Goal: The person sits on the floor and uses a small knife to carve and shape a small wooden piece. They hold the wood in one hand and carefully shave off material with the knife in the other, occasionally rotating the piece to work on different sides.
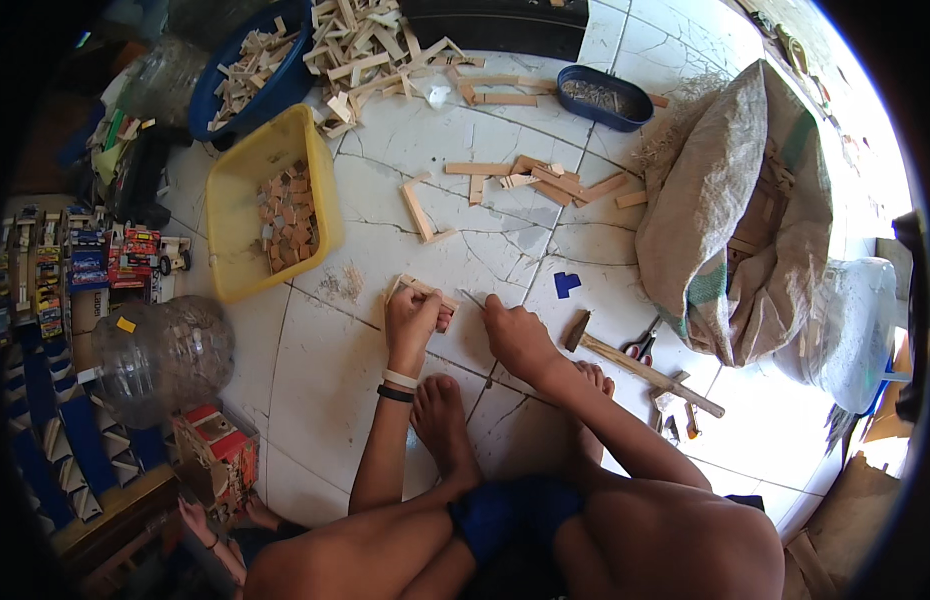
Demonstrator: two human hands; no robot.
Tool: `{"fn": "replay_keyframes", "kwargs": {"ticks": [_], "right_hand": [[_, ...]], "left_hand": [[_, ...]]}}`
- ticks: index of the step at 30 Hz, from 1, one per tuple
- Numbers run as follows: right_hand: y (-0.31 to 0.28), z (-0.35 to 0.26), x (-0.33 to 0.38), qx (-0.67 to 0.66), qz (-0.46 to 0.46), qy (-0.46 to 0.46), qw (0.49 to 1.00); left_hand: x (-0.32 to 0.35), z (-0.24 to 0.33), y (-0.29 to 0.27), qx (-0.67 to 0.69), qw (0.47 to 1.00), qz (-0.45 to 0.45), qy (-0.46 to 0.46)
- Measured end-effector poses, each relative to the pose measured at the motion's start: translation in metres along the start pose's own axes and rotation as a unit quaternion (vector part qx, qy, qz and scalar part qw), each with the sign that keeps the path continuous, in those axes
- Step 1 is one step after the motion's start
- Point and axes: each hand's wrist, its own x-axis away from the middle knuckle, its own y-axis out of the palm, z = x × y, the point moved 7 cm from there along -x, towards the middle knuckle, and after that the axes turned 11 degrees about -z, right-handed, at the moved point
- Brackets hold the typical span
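Note:
My left hand (415, 318) is closed around a small wooden piece (409, 282) made of pale strips, low over the tiled floor. Just to its right, my right hand (520, 335) grips a thin pointed metal tool (472, 298); its tip points left toward the wood, and the fist hides its handle. A small blue flat piece (567, 285) lies right of that hand. Beside my right foot rest a wooden-handled hammer (650, 374) and a pair of scissors (642, 346). Ahead of my hands lies a joined wooden strip piece (417, 212).
A yellow basin (328, 190) holds small wood blocks at left, near a blue tub (207, 100). Loose strips (555, 180) lie ahead, with a blue tray of nails (605, 98) beyond. A woven sack (710, 200) stands right. Another person's hand (197, 522) shows lower left.

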Motion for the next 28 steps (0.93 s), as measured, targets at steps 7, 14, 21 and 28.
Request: {"fn": "replay_keyframes", "kwargs": {"ticks": [7, 14, 21, 28], "right_hand": [[0.008, 0.003, 0.014, -0.012, -0.019, 0.007, 1.0], [0.008, -0.005, 0.014, 0.044, -0.04, -0.014, 0.998], [0.011, -0.006, 0.013, 0.097, 0.004, -0.036, 0.995], [0.019, -0.006, 0.011, 0.181, 0.014, -0.018, 0.983]], "left_hand": [[-0.008, -0.009, -0.006, 0.007, 1.0, 0.007, 0.008], [0.006, 0.007, 0.004, 0.0, 1.0, 0.004, 0.01], [0.004, 0.003, 0.003, 0.005, 1.0, 0.0, 0.02], [-0.003, 0.004, 0.001, 0.024, 0.997, 0.013, 0.066]]}}
